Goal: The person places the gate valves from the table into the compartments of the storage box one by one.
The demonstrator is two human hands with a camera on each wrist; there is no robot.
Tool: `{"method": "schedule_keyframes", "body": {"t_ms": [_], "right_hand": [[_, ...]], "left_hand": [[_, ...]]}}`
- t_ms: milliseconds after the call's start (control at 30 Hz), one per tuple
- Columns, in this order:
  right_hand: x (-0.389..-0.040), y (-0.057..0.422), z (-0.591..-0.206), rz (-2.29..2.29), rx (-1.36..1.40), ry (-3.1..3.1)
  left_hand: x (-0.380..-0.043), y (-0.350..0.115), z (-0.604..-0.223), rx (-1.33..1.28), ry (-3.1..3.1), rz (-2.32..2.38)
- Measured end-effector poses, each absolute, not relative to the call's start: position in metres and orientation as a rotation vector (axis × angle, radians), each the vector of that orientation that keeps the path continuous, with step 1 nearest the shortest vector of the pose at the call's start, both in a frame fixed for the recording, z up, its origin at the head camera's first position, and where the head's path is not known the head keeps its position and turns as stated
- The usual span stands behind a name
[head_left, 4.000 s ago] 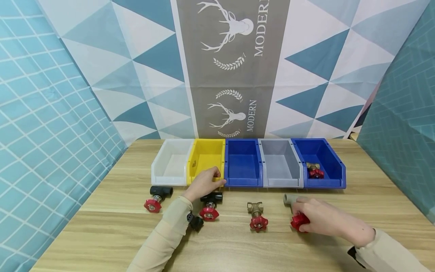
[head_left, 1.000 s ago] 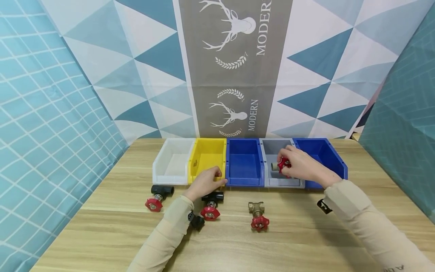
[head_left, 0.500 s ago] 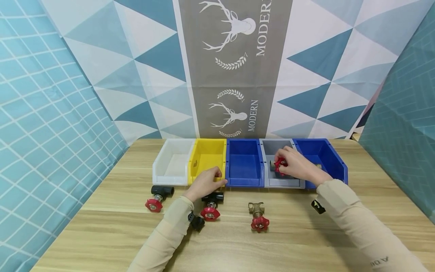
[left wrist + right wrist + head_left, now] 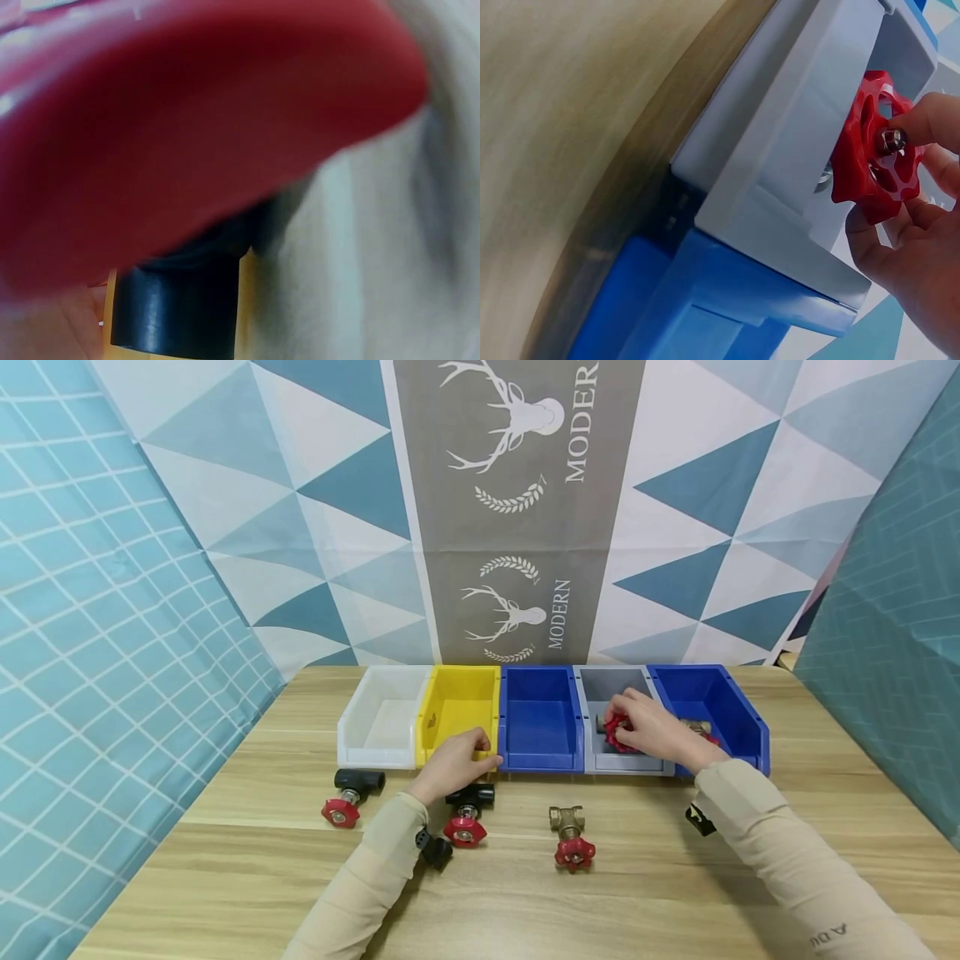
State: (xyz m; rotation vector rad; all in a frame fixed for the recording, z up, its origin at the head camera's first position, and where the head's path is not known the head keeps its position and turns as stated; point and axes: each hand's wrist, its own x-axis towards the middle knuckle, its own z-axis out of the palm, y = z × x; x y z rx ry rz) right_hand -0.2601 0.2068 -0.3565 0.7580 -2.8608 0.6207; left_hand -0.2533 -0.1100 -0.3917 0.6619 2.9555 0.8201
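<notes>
My right hand [image 4: 654,727] reaches into the grey bin [image 4: 628,765] and grips a valve by its red handwheel [image 4: 618,735]. In the right wrist view, thumb and fingers pinch the handwheel [image 4: 871,161] around its rim, just inside the bin's front; most of the valve's body is hidden. My left hand [image 4: 450,767] rests at the front edge of the yellow bin [image 4: 459,681], fingers loosely bent. Below it lies a black valve with a red handwheel [image 4: 465,832], which fills much of the left wrist view.
Another black valve [image 4: 358,782] lies before the white bin [image 4: 377,756]. A brass valve [image 4: 570,828] lies on the wooden table [image 4: 525,910]. The right blue bin [image 4: 738,735] holds a brass valve [image 4: 699,727], partly behind my right hand. A middle blue bin [image 4: 542,762] stands between yellow and grey.
My right hand has lifted the grey valve from the table into the grey bin, then lowered it slightly. The left hand has stayed at the yellow bin.
</notes>
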Motion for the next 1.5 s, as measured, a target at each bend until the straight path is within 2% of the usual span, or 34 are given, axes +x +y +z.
{"method": "schedule_keyframes", "body": {"t_ms": [533,900,1200,1500], "right_hand": [[-0.259,0.206,-0.373,0.665,0.784,-2.896],[-0.255,0.206,-0.369,0.590,0.765,-2.904],[-0.238,0.199,-0.356,0.440,0.743,-2.816],[-0.206,0.176,-0.350,0.511,0.962,-2.776]], "left_hand": [[-0.253,-0.109,-0.392,0.654,2.952,0.823],[-0.253,-0.108,-0.392,0.666,2.958,0.816],[-0.254,-0.108,-0.392,0.660,2.959,0.812],[-0.254,-0.110,-0.393,0.657,2.963,0.819]]}}
